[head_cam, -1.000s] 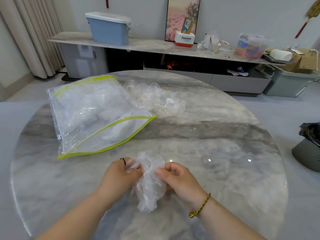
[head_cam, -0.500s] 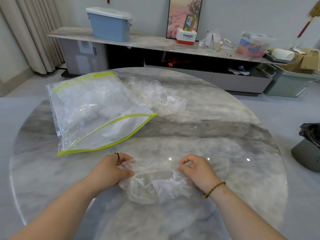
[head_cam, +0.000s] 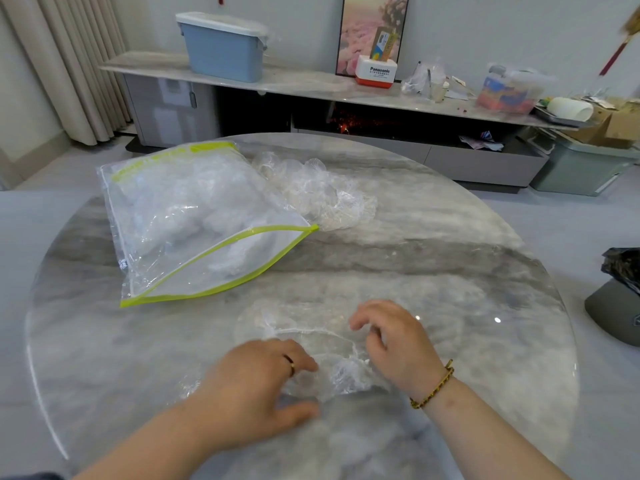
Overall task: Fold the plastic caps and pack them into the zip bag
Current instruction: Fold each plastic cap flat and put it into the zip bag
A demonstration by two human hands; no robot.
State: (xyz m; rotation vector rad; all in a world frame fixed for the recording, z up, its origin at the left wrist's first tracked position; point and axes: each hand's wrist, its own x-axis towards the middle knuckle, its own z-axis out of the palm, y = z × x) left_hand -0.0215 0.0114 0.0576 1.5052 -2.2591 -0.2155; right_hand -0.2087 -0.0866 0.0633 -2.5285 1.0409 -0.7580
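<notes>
Head view: a clear plastic cap [head_cam: 311,327] lies spread almost flat on the marble bench [head_cam: 433,271], low in the centre of the frame. The left hand [head_cam: 256,386] rests on its near edge, fingers [head_cam: 301,358] released and laid flat on the film. The right hand [head_cam: 401,351] sits over its right side, fingers loosely curled and blurred; I cannot tell if they pinch it. The zip bag [head_cam: 194,220], mouth open, lies at centre left, with loose caps [head_cam: 322,195] just beside it.
</notes>
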